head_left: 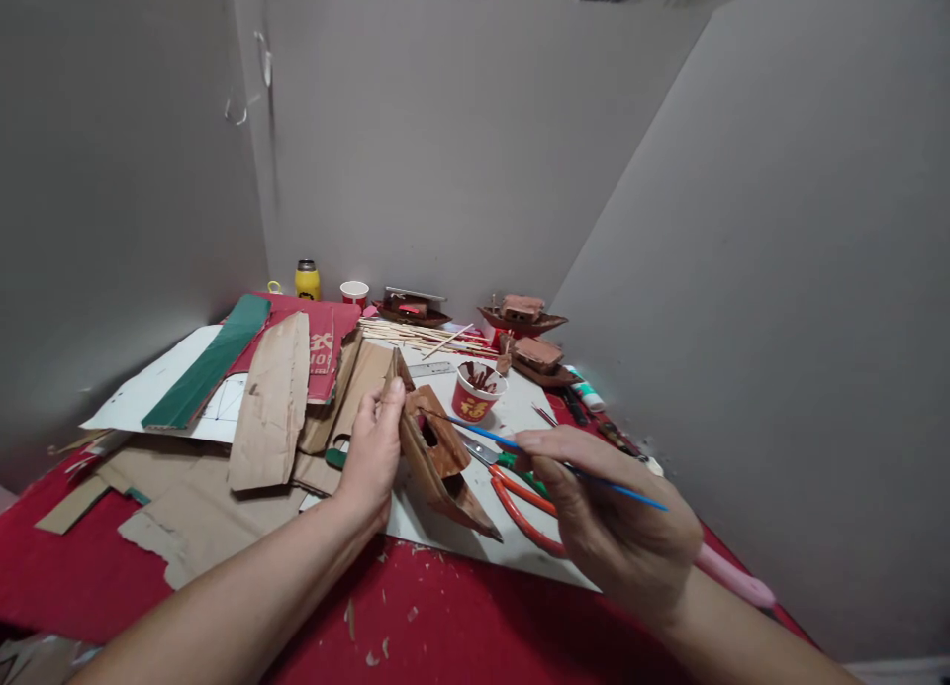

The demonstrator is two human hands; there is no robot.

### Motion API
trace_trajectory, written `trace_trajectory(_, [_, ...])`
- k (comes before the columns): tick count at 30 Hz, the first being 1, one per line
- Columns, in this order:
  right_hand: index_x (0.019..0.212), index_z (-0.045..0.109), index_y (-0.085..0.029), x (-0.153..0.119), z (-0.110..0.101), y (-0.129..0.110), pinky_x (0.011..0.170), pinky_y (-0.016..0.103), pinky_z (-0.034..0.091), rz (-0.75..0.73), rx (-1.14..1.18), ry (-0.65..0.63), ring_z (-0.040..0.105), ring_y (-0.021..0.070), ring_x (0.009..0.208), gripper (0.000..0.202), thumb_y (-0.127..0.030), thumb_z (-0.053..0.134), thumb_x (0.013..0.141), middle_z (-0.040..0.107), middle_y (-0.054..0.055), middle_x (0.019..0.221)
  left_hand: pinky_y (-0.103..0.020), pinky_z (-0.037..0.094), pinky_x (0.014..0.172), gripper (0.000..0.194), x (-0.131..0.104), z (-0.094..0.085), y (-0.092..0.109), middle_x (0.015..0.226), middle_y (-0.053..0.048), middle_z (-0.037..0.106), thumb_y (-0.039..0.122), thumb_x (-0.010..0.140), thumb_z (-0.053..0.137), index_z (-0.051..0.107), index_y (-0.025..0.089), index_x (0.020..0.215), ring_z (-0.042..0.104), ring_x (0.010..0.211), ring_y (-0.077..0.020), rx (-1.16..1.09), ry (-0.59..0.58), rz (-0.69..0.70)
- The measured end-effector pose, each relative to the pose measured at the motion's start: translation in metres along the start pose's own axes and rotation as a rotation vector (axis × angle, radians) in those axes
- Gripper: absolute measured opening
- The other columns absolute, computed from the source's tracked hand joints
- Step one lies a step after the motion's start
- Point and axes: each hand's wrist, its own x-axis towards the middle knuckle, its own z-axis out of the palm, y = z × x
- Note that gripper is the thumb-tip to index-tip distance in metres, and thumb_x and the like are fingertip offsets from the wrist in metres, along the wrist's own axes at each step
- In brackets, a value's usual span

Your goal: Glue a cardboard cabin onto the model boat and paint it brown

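My left hand (pixel 375 447) grips a small brown cardboard model boat (pixel 437 452) near its upper end, holding it tilted above the white board (pixel 416 522). Between the thumb and fingers of my right hand (pixel 609 512) is a thin blue paintbrush (pixel 490 435), its tip touching or very near the boat's cabin. Part of the cabin looks darker reddish brown. Just behind the boat stands a red paper cup (pixel 477 393) with dark brown paint smeared inside. Orange-handled scissors (pixel 520 507) lie partly under my right hand.
Cardboard pieces (pixel 271 408) and a green strip (pixel 212 363) pile up at the left. Behind are thin wooden sticks (pixel 423 337), a white-rimmed cup (pixel 354 293), a yellow bottle (pixel 307 280) and several model boats (pixel 523 312). Grey panels (pixel 445 131) enclose the red-covered table (pixel 416 616).
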Motion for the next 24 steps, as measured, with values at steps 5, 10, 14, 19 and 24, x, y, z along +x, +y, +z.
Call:
trace_trajectory(5, [0.115, 0.065, -0.028, -0.004, -0.002, -0.002, 0.069, 0.034, 0.058, 0.018, 0.007, 0.015, 0.069, 0.021, 0.081, 0.041, -0.002, 0.06, 0.084, 0.073, 0.004, 0.093, -0.033, 0.044, 0.094, 0.04, -0.001, 0.003, 0.002, 0.117, -0.008, 0.068, 0.053, 0.086, 0.056, 0.062, 0.02, 0.107, 0.061, 0.11, -0.0227, 0.019, 0.016, -0.008])
trace_trajectory(10, [0.111, 0.067, -0.028, -0.004, -0.002, 0.0, 0.068, 0.034, 0.059, 0.065, 0.002, 0.092, 0.069, 0.0198, 0.077, 0.036, -0.005, 0.063, 0.084, 0.073, 0.003, 0.094, -0.031, 0.044, 0.094, 0.04, -0.001, 0.003, 0.003, 0.115, -0.007, 0.069, 0.053, 0.085, 0.058, 0.063, 0.02, 0.105, 0.061, 0.11, -0.0224, 0.043, 0.037, -0.004])
trace_trajectory(14, [0.109, 0.067, -0.028, -0.001, -0.003, 0.001, 0.067, 0.03, 0.057, 0.095, 0.024, 0.062, 0.067, 0.0155, 0.072, 0.035, -0.004, 0.061, 0.085, 0.071, 0.001, 0.092, -0.032, 0.045, 0.093, 0.042, -0.001, 0.001, 0.001, 0.113, -0.007, 0.07, 0.054, 0.085, 0.057, 0.064, 0.02, 0.108, 0.062, 0.108, -0.0227, 0.042, 0.017, 0.01])
trace_trajectory(19, [0.104, 0.067, -0.028, -0.005, -0.012, -0.01, 0.066, 0.032, 0.056, 0.109, 0.011, 0.062, 0.067, 0.0185, 0.075, 0.03, -0.005, 0.06, 0.085, 0.071, 0.002, 0.086, -0.03, 0.044, 0.094, 0.04, 0.0, 0.002, 0.002, 0.125, -0.006, 0.066, 0.051, 0.083, 0.062, 0.064, 0.022, 0.11, 0.059, 0.115, -0.0225, -0.015, 0.025, 0.005])
trace_trajectory(24, [0.106, 0.065, -0.027, -0.005, -0.01, -0.017, 0.068, 0.032, 0.056, 0.055, 0.018, 0.027, 0.069, 0.0196, 0.078, 0.034, -0.002, 0.058, 0.084, 0.072, 0.003, 0.086, -0.028, 0.048, 0.088, 0.042, -0.001, 0.003, 0.002, 0.122, -0.005, 0.067, 0.052, 0.081, 0.064, 0.064, 0.021, 0.109, 0.061, 0.113, -0.0227, -0.005, 0.031, -0.022])
